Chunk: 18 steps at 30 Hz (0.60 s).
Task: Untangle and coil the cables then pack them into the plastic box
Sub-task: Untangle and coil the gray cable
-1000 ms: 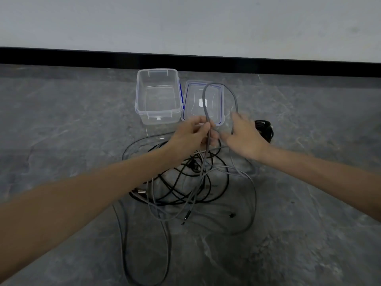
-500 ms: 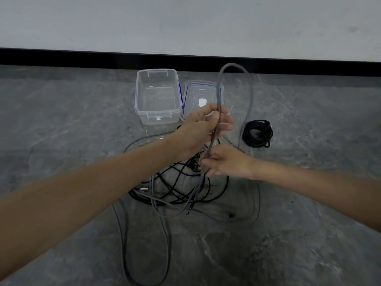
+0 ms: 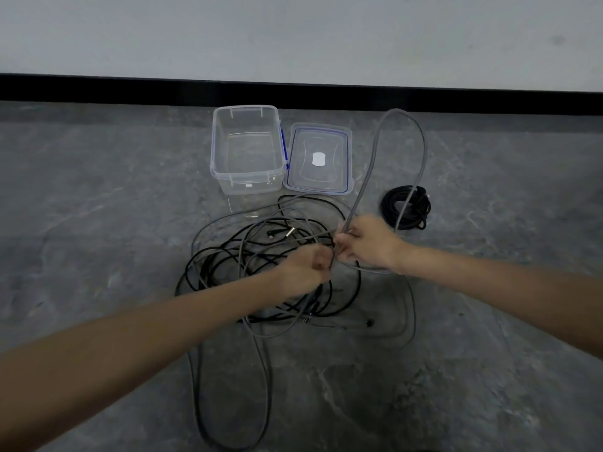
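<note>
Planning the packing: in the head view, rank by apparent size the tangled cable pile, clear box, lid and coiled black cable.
1. tangled cable pile
2. clear box
3. lid, only slightly smaller than the box
4. coiled black cable

A bare indoor room, seen at floor level. A grey, veined stone-look floor (image 3: 98, 223) fills the lower frame, a black skirting band (image 3: 130, 88) crosses the upper part, and a plain pale wall (image 3: 293, 34) rises above. Whether it is a home or a workplace cannot be told.
</note>
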Tool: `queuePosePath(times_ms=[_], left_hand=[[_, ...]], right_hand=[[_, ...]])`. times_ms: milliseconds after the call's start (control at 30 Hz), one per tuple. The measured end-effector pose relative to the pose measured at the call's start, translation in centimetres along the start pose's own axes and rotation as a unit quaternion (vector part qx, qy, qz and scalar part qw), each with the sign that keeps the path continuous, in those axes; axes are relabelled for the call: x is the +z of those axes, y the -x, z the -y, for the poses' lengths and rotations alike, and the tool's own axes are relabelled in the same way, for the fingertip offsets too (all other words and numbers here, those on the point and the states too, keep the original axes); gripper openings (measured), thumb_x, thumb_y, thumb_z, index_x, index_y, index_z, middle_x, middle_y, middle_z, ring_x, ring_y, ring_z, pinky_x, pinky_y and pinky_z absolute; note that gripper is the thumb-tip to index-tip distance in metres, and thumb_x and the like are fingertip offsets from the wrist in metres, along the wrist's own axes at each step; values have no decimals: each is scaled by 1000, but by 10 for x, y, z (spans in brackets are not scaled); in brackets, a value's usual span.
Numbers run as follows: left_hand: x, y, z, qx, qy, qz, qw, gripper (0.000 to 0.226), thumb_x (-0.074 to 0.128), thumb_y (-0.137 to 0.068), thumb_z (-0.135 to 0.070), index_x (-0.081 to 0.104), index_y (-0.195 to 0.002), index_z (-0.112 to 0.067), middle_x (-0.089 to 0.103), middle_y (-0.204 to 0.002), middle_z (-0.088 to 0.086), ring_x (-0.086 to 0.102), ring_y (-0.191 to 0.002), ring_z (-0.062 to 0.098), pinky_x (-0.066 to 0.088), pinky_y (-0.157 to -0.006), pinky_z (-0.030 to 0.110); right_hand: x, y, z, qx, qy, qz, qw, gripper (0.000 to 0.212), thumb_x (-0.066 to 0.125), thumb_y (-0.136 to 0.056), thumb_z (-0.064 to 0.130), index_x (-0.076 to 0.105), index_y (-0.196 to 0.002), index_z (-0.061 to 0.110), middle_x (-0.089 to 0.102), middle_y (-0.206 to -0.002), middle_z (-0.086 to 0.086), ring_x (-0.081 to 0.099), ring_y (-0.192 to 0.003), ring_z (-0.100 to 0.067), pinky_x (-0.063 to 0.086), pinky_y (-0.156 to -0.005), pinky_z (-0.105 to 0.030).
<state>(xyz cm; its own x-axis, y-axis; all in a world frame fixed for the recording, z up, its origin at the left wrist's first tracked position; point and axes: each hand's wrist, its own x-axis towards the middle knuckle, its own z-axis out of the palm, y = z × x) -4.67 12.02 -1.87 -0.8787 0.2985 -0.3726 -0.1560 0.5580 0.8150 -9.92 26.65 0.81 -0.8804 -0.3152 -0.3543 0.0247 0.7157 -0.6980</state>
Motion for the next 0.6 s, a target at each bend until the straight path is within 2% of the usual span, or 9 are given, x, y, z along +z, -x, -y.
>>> queuePosePath(times_ms=[33,67,167,267,333,400,500,600], left_hand=[[5,2,6,-10,-38,29,999,26,55,-92,1,60,-116,7,62,-118,25,58,-105,36,42,-84,25],[10,4,13,-19,-73,47,996,25,54,-93,-2,61,-115,6,63,-117,23,58,-103,33,41,-85,27],[23,10,28,-38,-107,49,992,24,53,-94,-8,61,-115,-1,64,-115,17,59,-107,31,45,-91,34],[23,12,29,-44,-117,44,991,16,50,-94,-12,55,-109,-9,61,-104,10,57,-97,28,43,-79,30],[21,11,27,-58,-143,41,987,16,49,-94,-15,48,-109,-12,55,-99,7,52,-93,24,39,-74,28],[22,12,25,-72,-163,46,983,22,46,-96,-17,44,-117,-9,54,-103,12,51,-97,27,40,-75,33],[26,12,31,-85,-175,56,979,26,47,-96,-20,43,-119,-8,55,-117,16,50,-108,31,39,-78,34],[27,13,36,-80,-172,36,981,17,46,-96,-24,49,-102,-9,57,-110,14,51,-102,30,38,-75,34]], right_hand=[[0,-1,0,11,-55,8,998,17,52,-97,6,60,-82,6,68,-85,-19,65,-60,-12,57,-72,-26],[-2,-1,2,16,-94,13,995,15,52,-98,5,59,-85,6,68,-84,-19,66,-60,-13,58,-74,-31],[-9,-1,6,20,-138,9,990,11,53,-97,7,60,-89,7,67,-81,-15,67,-58,-10,58,-70,-27],[-11,0,8,20,-156,-16,987,13,51,-98,5,60,-89,6,67,-85,-15,67,-61,-10,57,-67,-24],[-9,0,8,17,-198,-47,979,15,48,-99,1,60,-91,4,66,-86,-16,67,-65,-16,58,-75,-31],[-8,-2,7,8,-233,-88,968,16,46,-99,-1,62,-93,1,66,-87,-18,67,-72,-24,56,-80,-38],[-9,-4,4,-2,-259,-137,956,16,48,-98,-1,63,-100,-5,68,-92,-22,68,-75,-25,59,-72,-28],[-11,-5,1,9,-279,-136,951,16,48,-99,2,62,-102,-4,67,-90,-18,67,-73,-22,57,-65,-20]])
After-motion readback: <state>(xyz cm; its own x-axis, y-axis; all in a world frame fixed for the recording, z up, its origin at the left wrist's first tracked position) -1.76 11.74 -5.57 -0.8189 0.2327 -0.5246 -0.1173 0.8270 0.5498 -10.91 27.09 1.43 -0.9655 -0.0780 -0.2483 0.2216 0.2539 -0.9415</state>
